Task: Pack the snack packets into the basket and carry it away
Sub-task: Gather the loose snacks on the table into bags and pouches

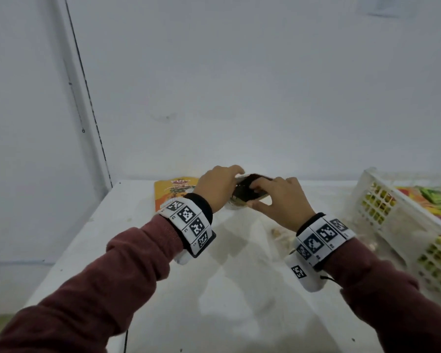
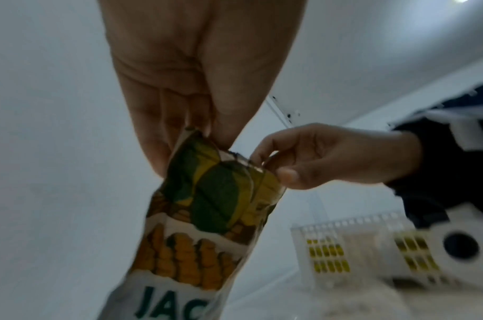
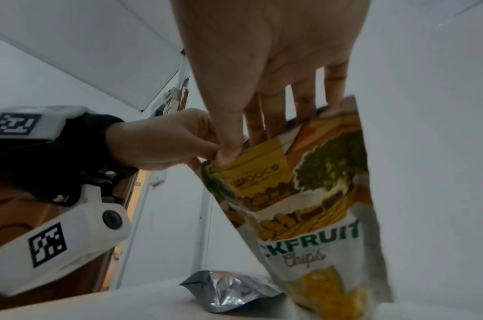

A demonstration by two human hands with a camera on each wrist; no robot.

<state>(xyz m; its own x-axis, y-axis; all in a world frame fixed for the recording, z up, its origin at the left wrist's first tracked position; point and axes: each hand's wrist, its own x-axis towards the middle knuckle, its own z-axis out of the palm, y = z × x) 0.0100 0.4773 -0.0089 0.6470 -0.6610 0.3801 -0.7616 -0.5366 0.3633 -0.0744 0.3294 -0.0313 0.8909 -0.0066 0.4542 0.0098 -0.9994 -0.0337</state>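
- A jackfruit chips packet (image 3: 316, 205) is held above the white surface (image 1: 214, 289) by both hands at its top edge.
- The left hand (image 1: 215, 188) is closed on the packet's top left corner, pinched between thumb and fingers (image 2: 152, 138); the right hand (image 1: 281, 202) is closed on the top edge beside it, thumb in front and fingers (image 3: 303, 101) behind.
- The packet is seen hanging with its long axis roughly vertical, tilted a little, below both grips.
- The white basket (image 1: 382, 220) stands to the right of the hands, near the surface's right edge, with coloured packets already inside; the right hand is the nearer one to it.
- The coming move is judged to be a carry to the right, over the basket's near wall, before the packet is lowered in.
- An orange packet (image 1: 172, 192) lies flat on the surface just behind the left wrist, and is still to be packed.
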